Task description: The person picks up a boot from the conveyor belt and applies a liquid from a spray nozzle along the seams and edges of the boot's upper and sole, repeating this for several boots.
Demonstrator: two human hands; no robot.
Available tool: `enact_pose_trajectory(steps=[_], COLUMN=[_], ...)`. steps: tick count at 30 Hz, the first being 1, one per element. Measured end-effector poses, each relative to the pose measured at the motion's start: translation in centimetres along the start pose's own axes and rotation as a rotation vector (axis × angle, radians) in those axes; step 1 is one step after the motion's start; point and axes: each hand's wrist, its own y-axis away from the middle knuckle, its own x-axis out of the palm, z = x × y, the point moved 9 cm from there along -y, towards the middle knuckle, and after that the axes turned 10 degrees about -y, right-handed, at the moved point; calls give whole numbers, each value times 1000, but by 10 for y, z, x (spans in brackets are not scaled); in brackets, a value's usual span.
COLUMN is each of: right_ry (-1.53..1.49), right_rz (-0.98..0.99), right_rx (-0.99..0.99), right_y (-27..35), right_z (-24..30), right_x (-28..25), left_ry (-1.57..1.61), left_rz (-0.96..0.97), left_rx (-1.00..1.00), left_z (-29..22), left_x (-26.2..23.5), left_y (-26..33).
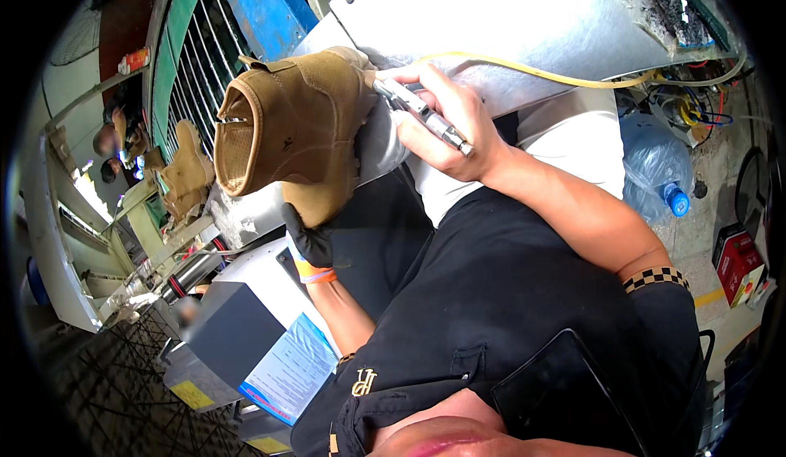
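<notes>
A tan suede ankle boot point(299, 121) is held up over the metal bench edge, its opening turned to the left. My left hand point(311, 240), in a black glove with an orange and white cuff, is closed on the boot's lower end; part of its fingers is hidden behind the boot. My bare right hand point(454, 121) is wrapped round a slim silver metal hand tool point(422, 113). The tool's tip is at the boot's sole edge on the right side; I cannot tell whether it touches.
A yellow hose point(532, 65) crosses the shiny metal bench point(524, 15). More tan boots point(187, 170) stand at the left by a wire rack point(201, 56). A large plastic bottle point(655, 162) and loose cables point(696, 113) lie at the right. A grey machine point(229, 334) is lower left.
</notes>
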Motion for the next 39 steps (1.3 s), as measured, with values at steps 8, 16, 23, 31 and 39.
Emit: enact_pose_trajectory(steps=[8, 16, 23, 31, 39], right_ry=[34, 83, 18, 66, 155], right_rz=[11, 63, 41, 88, 107], right_rx=[-31, 30, -18, 141, 186], right_y=[7, 19, 22, 34, 49], right_z=[0, 5, 11, 18, 41], right_x=[-1, -1, -10, -28, -53], left_ry=[-183, 66, 220, 424, 350], left_rz=[-3, 249, 369, 460, 581], left_rx=[-185, -332, -332, -430, -462], left_z=[22, 31, 30, 27, 23], left_x=[23, 115, 155, 201, 235], left_y=[41, 74, 74, 81, 81])
